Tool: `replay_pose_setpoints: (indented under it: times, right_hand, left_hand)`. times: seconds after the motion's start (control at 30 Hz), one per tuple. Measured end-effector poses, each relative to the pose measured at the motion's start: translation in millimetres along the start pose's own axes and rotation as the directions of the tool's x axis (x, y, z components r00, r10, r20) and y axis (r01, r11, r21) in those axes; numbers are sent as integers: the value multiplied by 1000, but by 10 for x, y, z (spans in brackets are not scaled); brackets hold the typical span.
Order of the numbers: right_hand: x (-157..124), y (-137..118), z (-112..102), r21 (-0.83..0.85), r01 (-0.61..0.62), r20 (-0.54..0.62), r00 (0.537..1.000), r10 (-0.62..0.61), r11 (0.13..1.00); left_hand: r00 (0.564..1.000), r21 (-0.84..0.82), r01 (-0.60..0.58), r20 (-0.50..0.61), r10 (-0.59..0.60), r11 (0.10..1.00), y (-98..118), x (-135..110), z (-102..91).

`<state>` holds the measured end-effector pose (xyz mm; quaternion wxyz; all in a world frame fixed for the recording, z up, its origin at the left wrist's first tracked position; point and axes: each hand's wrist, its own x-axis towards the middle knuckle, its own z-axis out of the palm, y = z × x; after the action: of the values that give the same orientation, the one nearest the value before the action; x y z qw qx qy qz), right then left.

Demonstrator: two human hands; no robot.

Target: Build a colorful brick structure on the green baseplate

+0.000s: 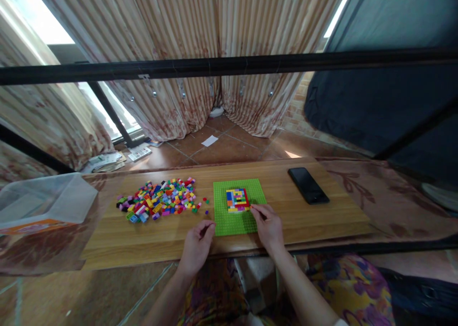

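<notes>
A green studded baseplate lies on the wooden board in front of me. On its middle sits a low, square build of toy bricks in yellow, red, blue, white and other colours. My right hand reaches over the plate's right side, thumb and forefinger pinched at the build's lower right corner; whatever is between the fingertips is too small to make out. By the plate's lower left edge rests my left hand, its fingers curled and thumb against forefinger. I cannot tell what, if anything, it holds.
A spread pile of loose toy bricks lies left of the plate, with several strays beside it. A black phone lies to the right on the wooden board. At far left stands a clear plastic bin. A black rail crosses beyond.
</notes>
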<state>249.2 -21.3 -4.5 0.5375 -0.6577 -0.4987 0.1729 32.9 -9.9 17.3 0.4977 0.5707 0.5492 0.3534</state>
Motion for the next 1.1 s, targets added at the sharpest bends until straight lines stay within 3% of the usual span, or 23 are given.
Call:
replay_pose_setpoints:
  times: [0.13,0.33,0.73,1.1]
  right_hand:
    - [-15,66,40,-47,32,12,999,-31,998]
    - [-28,110,82,-100,50,-10,999,-51,994]
    - [-19,115,47,-303,206,79,978,-191,930]
    - [-40,102,17,-214,115,57,993,-105,970]
  left_hand:
    - [1000,75,-5,17,4,997,-112,24,-64]
    - [985,265,-170,11,174,949,-125,13,-25]
    - [975,292,-219,22,222,931,-40,-41,-19]
    - [976,282,-218,47,214,934,-46,-48,-21]
